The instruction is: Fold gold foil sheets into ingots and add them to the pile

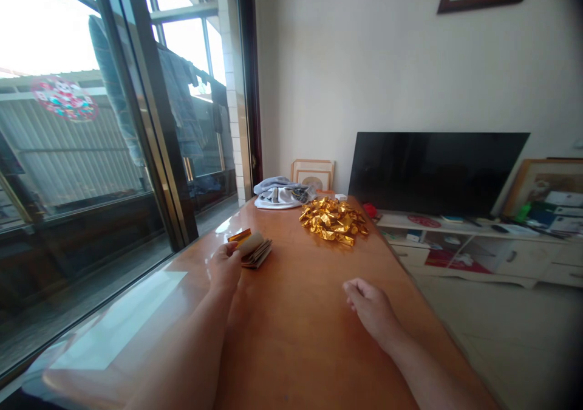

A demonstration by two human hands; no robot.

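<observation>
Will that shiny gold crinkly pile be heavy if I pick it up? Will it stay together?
The pile of crumpled gold foil is probably very light for its size, because the crinkled pieces look thin with gaps between them. They look loose, so it would likely fall apart rather than lift as one lump. A push might slide pieces easily across the glossy wooden table.

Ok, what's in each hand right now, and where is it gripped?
The left hand pinches the near edge of a curled gold-backed paper sheet on top of a small stack; the right hand holds nothing.
</observation>
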